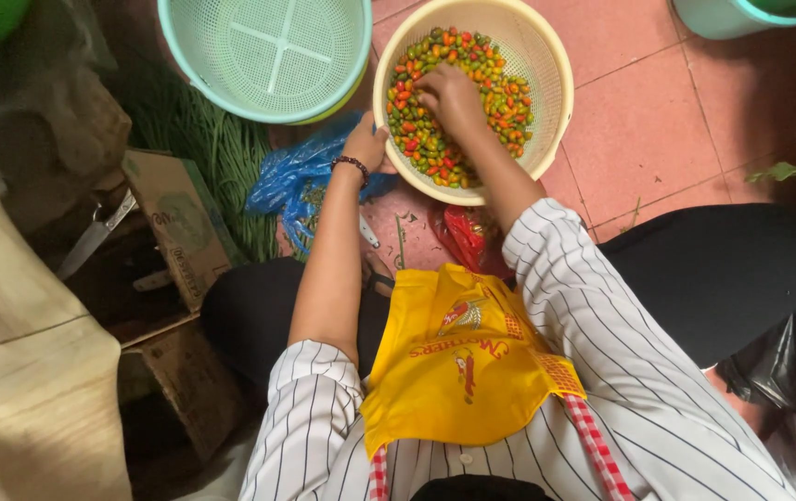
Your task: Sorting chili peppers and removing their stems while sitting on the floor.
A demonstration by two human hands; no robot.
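Head view | pink tiled floor (644, 130) | right hand (449, 97) fingers curled in chillies (509, 97) | left hand (367, 144) gripping cream basket (556, 83) rim

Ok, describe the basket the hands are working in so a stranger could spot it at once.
On the pink tiled floor, two round perforated baskets sit side by side. Take the cream basket, gripped at its rim by the left hand, right hand inside. Unlike the empty turquoise basket, it holds small chillies.

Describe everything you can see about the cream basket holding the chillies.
The cream basket is round, perforated plastic with a smooth rim, sitting on the pink tiled floor. It holds small red, orange and green chillies. The right hand reaches into them; the left hand grips its near-left rim.
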